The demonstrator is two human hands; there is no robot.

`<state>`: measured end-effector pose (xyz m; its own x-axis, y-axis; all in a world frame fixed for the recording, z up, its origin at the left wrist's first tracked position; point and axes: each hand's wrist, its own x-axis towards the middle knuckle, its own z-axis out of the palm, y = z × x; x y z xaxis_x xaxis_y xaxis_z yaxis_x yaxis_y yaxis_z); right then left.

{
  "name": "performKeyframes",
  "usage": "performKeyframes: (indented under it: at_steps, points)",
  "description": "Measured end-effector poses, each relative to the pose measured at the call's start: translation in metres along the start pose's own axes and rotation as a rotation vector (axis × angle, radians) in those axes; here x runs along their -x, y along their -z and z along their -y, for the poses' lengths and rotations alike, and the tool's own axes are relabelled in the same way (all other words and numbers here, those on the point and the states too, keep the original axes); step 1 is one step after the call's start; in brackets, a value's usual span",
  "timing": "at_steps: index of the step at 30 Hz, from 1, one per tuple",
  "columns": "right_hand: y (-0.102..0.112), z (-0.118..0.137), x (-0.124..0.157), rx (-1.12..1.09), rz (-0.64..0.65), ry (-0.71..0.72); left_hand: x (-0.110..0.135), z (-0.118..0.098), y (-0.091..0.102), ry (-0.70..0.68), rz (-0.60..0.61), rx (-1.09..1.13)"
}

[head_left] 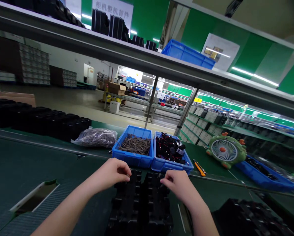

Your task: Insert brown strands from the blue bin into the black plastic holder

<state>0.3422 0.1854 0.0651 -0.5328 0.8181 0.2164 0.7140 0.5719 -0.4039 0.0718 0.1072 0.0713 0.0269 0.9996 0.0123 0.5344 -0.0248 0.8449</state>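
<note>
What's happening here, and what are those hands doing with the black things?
A person has both bare hands at the far ends of two rows of black parts. The left hand is at the left row, the right hand at the right, fingers curled; what they pinch is too small to tell. Just beyond are two blue bins, one with thin brownish pieces, the other with black parts with red wires. An orange utility knife and a green fan are to the right.
</note>
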Motion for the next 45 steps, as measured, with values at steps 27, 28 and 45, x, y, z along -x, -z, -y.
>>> performKeyframes:
  at_steps: [27,28,45]
  points:
    - [-0.043,0.064,0.006,-0.066,0.025,0.282,0.003,-0.018,0.000,-0.022,0.039,-0.183]
    - [-0.045,0.064,0.005,-0.076,0.022,0.278,0.003,-0.018,-0.002,-0.050,0.042,-0.220]
    - [-0.049,0.063,0.000,-0.128,0.005,0.258,-0.134,0.054,0.067,-0.013,-0.302,-0.956]
